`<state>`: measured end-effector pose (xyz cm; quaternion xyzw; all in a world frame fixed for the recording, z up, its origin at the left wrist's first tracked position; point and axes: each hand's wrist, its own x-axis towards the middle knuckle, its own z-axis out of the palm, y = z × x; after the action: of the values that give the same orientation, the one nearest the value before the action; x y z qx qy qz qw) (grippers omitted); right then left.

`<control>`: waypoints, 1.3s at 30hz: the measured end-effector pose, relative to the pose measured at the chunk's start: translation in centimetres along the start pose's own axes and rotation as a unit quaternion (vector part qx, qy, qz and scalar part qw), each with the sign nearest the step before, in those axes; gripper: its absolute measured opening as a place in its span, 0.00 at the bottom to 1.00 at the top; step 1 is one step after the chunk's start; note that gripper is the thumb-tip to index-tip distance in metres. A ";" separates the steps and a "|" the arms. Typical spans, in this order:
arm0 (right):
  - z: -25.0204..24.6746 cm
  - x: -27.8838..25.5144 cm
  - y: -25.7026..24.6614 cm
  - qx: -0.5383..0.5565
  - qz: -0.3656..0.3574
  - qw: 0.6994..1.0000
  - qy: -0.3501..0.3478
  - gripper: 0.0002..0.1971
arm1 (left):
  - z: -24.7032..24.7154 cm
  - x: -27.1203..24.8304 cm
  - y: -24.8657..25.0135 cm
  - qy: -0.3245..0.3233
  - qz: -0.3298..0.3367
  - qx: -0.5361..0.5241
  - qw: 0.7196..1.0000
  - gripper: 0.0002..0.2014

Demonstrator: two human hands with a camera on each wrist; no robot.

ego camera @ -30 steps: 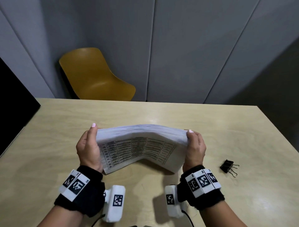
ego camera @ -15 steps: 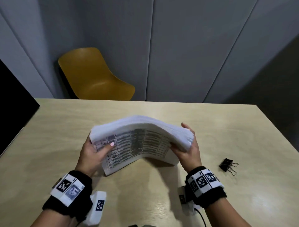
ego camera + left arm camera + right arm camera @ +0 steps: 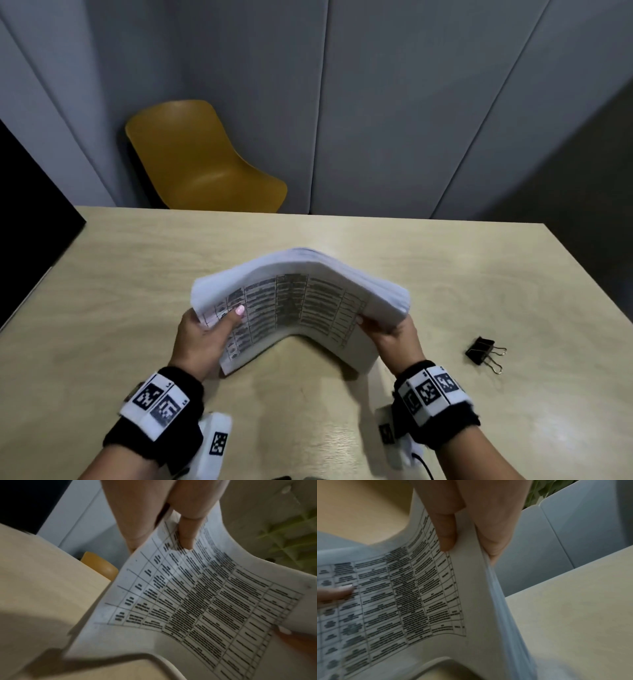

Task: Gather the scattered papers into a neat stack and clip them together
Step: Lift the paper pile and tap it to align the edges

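A thick stack of white papers (image 3: pixel 294 301) with a printed table on the near sheet stands on its lower edge on the wooden table (image 3: pixel 137 281), bowed upward in the middle. My left hand (image 3: pixel 205 335) grips its left end, thumb (image 3: pixel 187 534) pressed on the printed sheet (image 3: pixel 197 601). My right hand (image 3: pixel 390 335) grips the right end, thumb (image 3: pixel 445 534) on the front of the papers (image 3: pixel 402 595), fingers behind. A black binder clip (image 3: pixel 481 351) lies on the table to the right of my right hand, apart from the papers.
A yellow chair (image 3: pixel 202 161) stands behind the table's far edge against grey wall panels. A black panel (image 3: pixel 30 212) borders the table on the left. Bare tabletop lies all around the papers.
Both hands shifted from the ends of the stack to under its sides, thumbs now on the printed face. The stack is bowed more sharply and tilted back. The clip has not moved.
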<state>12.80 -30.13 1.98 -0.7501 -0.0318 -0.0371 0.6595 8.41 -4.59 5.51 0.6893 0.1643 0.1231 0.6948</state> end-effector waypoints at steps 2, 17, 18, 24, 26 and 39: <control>-0.2 0.1 -0.2 0.023 0.003 1.000 0.005 0.30 | 0.2 -0.2 0.4 0.004 0.004 -0.019 1.000 0.13; 0.2 -1.1 0.4 -0.039 0.108 0.993 0.024 0.21 | -0.9 -0.2 -2.2 -0.050 -0.045 0.055 0.996 0.08; 0.2 -1.1 0.4 -0.040 0.114 0.992 0.028 0.21 | -0.9 -0.2 -2.3 -0.045 -0.051 0.058 0.996 0.05; 0.3 -0.5 -0.1 -0.058 0.068 0.989 0.119 0.23 | -1.4 0.1 -2.1 -0.010 -0.077 -0.001 0.997 0.05; 0.5 -0.2 -0.1 -0.052 0.103 0.979 0.168 0.44 | -1.2 -0.1 -2.1 -0.022 -0.098 -0.079 0.992 0.08; 0.7 1.9 -3.9 0.331 0.099 0.938 0.001 0.21 | -3.7 0.6 -1.6 -0.114 -0.154 -0.321 0.927 0.15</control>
<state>14.35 -28.92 5.90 -0.4889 0.0331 0.0404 0.8708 7.43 -1.01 3.90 0.4051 0.1395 -0.0190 0.9034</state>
